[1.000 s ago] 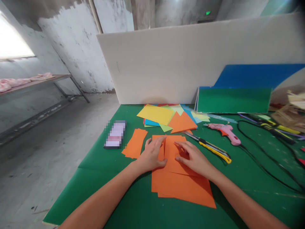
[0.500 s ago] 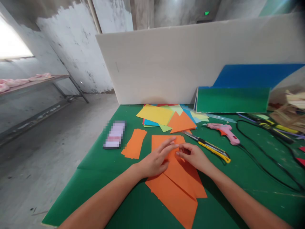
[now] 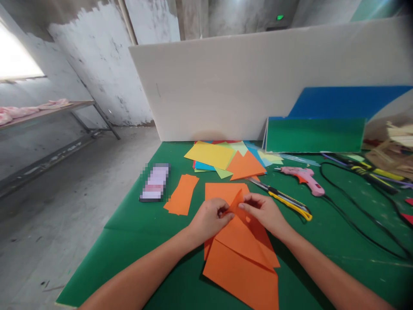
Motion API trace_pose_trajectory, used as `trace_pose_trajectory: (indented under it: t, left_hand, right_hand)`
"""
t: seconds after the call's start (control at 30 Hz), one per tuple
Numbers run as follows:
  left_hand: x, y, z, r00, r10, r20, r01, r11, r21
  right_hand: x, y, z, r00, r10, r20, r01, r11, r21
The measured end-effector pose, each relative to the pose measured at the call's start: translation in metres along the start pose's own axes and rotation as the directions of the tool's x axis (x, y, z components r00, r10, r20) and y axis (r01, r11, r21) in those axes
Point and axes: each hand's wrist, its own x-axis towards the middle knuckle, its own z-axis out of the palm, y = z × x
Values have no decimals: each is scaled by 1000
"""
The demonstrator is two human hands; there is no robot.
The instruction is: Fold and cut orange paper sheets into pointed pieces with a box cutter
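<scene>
A folded sheet of orange paper (image 3: 240,243) is raised at its far end between my two hands. My left hand (image 3: 211,217) pinches its left edge, thumb against fingers. On the other side, my right hand (image 3: 263,211) grips the same paper near its raised tip with thumb and forefinger. Beneath it, another orange sheet (image 3: 222,189) lies on the green tabletop (image 3: 180,275). To the left rest some narrow orange paper pieces (image 3: 183,193). A yellow and black utility knife (image 3: 288,202) lies just beyond my right hand.
Coloured paper sheets (image 3: 209,153) are piled at the back, with orange triangular pieces (image 3: 250,165) on them. A pink glue gun (image 3: 303,177) with a black cord lies right. A phone, blurred out (image 3: 155,183), is at left. A white board (image 3: 219,90) stands behind.
My left hand has closed from lying spread on the paper to pinching it. The folded paper's far end has come up, and its near part has swung to the right.
</scene>
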Motion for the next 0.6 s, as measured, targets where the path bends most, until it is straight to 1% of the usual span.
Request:
trace_pose_trajectory:
  t: [0.17, 0.27, 0.43, 0.5, 0.6]
  left_hand:
    - [-2, 4, 2, 998, -49, 39, 51, 998, -49]
    - [-2, 3, 2, 997, -56, 47, 58, 998, -41]
    - [-2, 5, 2, 994, 18, 109, -15, 1000, -23]
    - [-3, 6, 3, 992, 18, 128, -14, 999, -36]
    - [-3, 5, 4, 989, 13, 147, -5, 999, -53]
  right_hand:
    - [-1, -2, 0, 998, 62, -6, -61, 994, 91]
    - [-2, -2, 0, 997, 81, -1, -80, 988, 133]
    - [-3, -2, 2, 999, 25, -26, -21, 990, 136]
    - [-3, -3, 3, 998, 18, -55, -11, 991, 134]
    - [-3, -4, 3, 995, 40, -92, -26, 989, 148]
